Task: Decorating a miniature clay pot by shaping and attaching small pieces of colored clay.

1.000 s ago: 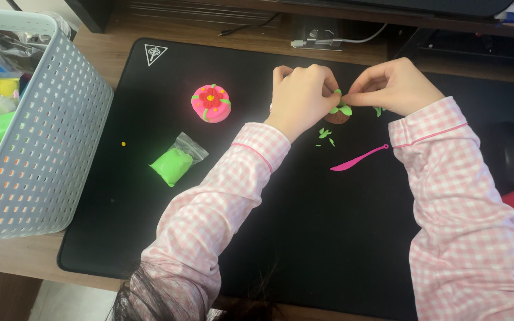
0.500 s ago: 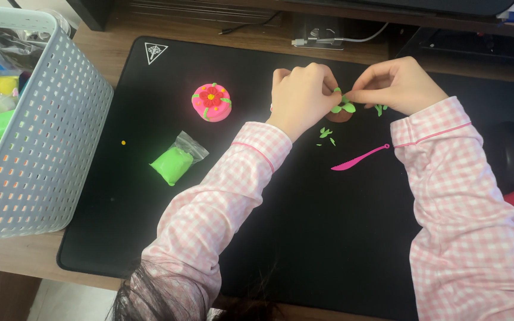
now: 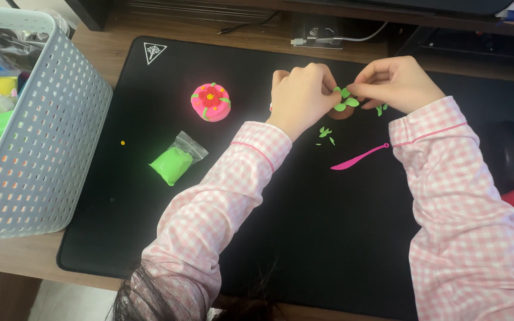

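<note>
1. Clay model (image 3: pixel 342 109): small brown rounded lump with bright green leaf-shaped pieces on top; sits on the black mat (image 3: pixel 304 226) near its far edge, between the two hands; partly hidden by fingers.
2. Orientation: the lump is round, so no long axis can be told; its leaves fan upward and outward.
3. Left hand (image 3: pixel 300 97): curled closed against the left side of the model, fingertips on it.
4. Right hand (image 3: pixel 395 83): thumb and forefinger pinched on a green leaf at the model's top.
5. Loose green leaf bits (image 3: pixel 325 133): scattered just beside the model, toward the person; more lie by the right hand.
6. Pink plastic knife (image 3: pixel 360 157): flat on the mat; long axis slanted, tip toward lower left.
7. Pink clay cake (image 3: pixel 210 101): round, red flower on top, left of the hands.
8. Clear bag of green clay (image 3: pixel 175 161): small, rectangular, lying at a slant.
9. White triangular emblem (image 3: pixel 154 52): mat's far-left corner.
10. Grey perforated basket (image 3: pixel 43 148): on the worktop's left, holding coloured clay packets.
</note>
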